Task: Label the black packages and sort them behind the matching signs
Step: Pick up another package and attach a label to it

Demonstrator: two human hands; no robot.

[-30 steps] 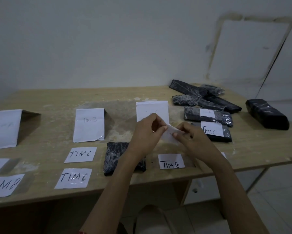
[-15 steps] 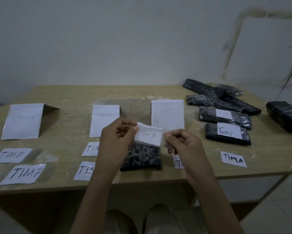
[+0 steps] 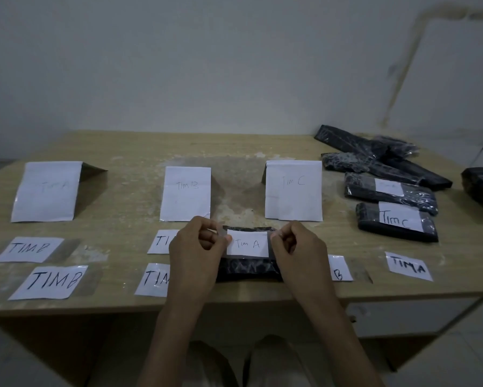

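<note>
The Tim A label (image 3: 247,243) is stretched flat between my two hands, just over the black package (image 3: 247,270) that lies at the near edge of the table (image 3: 262,146), in front of the gap between the Tim B sign (image 3: 185,194) and the Tim C sign (image 3: 293,189). My left hand (image 3: 197,255) pinches the label's left end between thumb and forefinger, and my right hand (image 3: 299,252) pinches the right end the same way. What looks like clear tape runs out past the paper on both sides. I can't tell whether the label already touches the wrapper or hangs just above it. To do this well, I'd keep the strip taut and level, centre it across the package's upper face, and lower it so the middle lands first. Then I'd smooth outward toward each end, so the tape doesn't crease or trap air on the glossy wrap. The likely fault is one end grabbing early and skewing the writing. Once stuck, this package belongs behind the Tim A sign (image 3: 47,191), well apart at the far left. Spare labels (image 3: 50,282) lie along the near edge on both sides of my hands. The labelled Tim C package (image 3: 396,222) and the pile of packages (image 3: 374,160) are to the right.
</note>
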